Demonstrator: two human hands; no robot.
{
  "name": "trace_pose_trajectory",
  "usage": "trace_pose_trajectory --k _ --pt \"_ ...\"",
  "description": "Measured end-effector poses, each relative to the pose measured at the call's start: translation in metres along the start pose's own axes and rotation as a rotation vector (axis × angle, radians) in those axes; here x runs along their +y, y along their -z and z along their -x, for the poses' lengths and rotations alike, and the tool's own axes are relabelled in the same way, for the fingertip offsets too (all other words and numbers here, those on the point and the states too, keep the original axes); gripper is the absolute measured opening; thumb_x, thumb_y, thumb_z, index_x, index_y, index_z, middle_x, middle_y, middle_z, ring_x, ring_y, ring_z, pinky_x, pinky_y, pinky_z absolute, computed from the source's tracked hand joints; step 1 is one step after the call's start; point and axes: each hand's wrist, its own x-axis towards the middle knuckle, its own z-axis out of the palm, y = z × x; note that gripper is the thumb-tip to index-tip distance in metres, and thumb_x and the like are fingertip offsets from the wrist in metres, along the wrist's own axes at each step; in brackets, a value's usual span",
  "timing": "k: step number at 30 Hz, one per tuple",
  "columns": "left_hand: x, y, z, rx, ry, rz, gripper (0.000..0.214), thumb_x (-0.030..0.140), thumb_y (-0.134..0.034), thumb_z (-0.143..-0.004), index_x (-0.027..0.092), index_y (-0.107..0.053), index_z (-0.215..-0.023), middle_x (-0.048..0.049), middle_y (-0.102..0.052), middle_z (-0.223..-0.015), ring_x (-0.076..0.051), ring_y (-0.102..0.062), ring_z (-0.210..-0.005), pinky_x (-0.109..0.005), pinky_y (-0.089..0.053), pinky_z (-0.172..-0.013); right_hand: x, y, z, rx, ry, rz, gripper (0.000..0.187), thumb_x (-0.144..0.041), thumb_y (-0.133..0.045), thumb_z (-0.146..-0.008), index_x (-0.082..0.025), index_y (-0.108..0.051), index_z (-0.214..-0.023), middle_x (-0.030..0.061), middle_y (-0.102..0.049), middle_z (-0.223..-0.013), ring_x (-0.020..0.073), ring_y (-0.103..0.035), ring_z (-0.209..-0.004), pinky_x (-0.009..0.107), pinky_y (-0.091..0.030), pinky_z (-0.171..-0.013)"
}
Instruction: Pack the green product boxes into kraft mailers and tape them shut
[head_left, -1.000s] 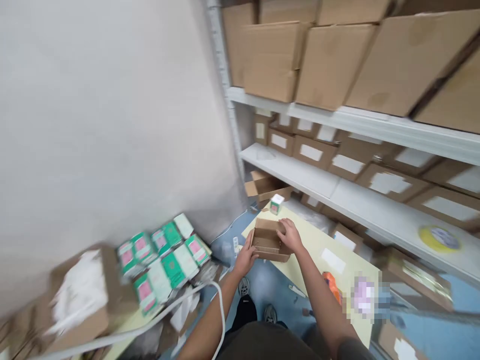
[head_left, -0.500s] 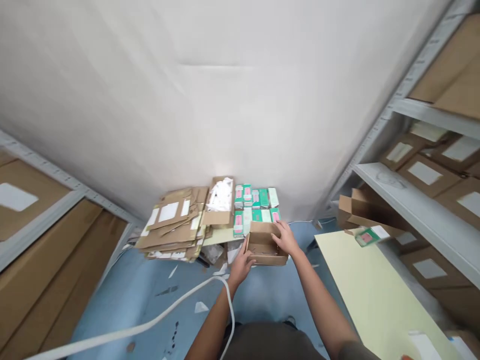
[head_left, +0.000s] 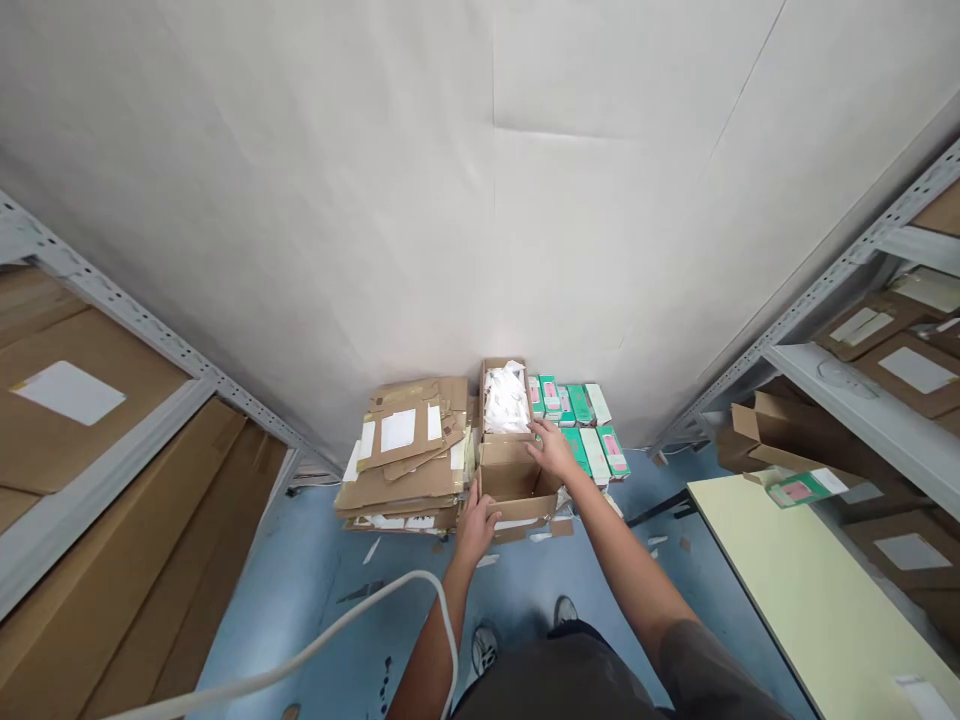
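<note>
An open cardboard box [head_left: 517,482] sits in front of me at the table's front, its inside looking bare. My left hand [head_left: 475,525] grips its left wall, thumb toward the front. At the back right corner of the same box is my right hand [head_left: 553,450], its fingers bent over the rim. Just behind stands another cardboard box [head_left: 486,400] filled with crumpled white paper [head_left: 507,398]. Rows of green and white small boxes [head_left: 576,402] lie to the right, partly covered by my right hand and forearm.
Flattened cardboard [head_left: 409,485] is stacked on the left. A pale table [head_left: 795,570] stands at right, with a green box [head_left: 799,489] by its far edge. Shelves with cartons [head_left: 71,392] flank both sides. A white cable [head_left: 352,612] crosses the lower left; paper scraps litter the floor.
The open box has moved back and left, now in front of the paper-filled box and no longer before the green boxes. My right hand has shifted to its back corner. The view has turned left.
</note>
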Motion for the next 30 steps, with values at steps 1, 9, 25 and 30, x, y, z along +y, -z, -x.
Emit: trace_pose_trajectory --k 1,9,25,30 --pt "-0.005 -0.002 -0.006 -0.002 -0.006 0.01 0.008 0.018 -0.065 -0.089 0.024 -0.068 -0.094 -0.0095 -0.037 -0.177 -0.035 -0.05 -0.153 -0.052 -0.045 -0.12 -0.002 -0.004 -0.01 -0.031 -0.015 0.027 0.049 -0.025 -0.069 -0.095 -0.022 -0.069 -0.144 0.0152 -0.06 -0.155 0.031 -0.055 -0.145 0.048 -0.046 -0.122" --pt "-0.02 -0.024 -0.019 0.025 -0.001 0.131 0.007 0.024 -0.062 -0.092 0.024 -0.069 -0.094 -0.0104 -0.038 -0.176 -0.032 -0.05 -0.153 -0.046 -0.048 -0.117 0.002 -0.046 -0.104 -0.388 -0.116 0.241 0.058 -0.02 -0.074 -0.092 -0.02 -0.065 -0.149 0.014 -0.058 -0.16 0.0311 -0.058 -0.143 0.038 -0.049 -0.117" --pt "-0.021 -0.012 -0.019 0.017 0.048 0.117 0.009 0.024 -0.063 -0.094 0.024 -0.071 -0.098 -0.0125 -0.041 -0.174 -0.03 -0.051 -0.153 -0.043 -0.051 -0.113 -0.009 -0.052 -0.135 -0.49 -0.151 0.391 0.049 -0.009 -0.052 -0.099 -0.023 -0.069 -0.143 0.0162 -0.077 -0.131 0.0288 -0.072 -0.122 0.032 -0.051 -0.096" --pt "-0.022 -0.004 -0.02 0.009 -0.017 0.124 0.009 0.026 -0.062 -0.094 0.024 -0.071 -0.096 -0.0104 -0.039 -0.175 -0.032 -0.051 -0.153 -0.044 -0.052 -0.111 -0.032 -0.012 -0.109 -0.273 -0.158 0.342 0.044 -0.015 -0.051 -0.101 -0.025 -0.071 -0.139 0.0131 -0.08 -0.124 0.0291 -0.073 -0.116 0.031 -0.052 -0.094"
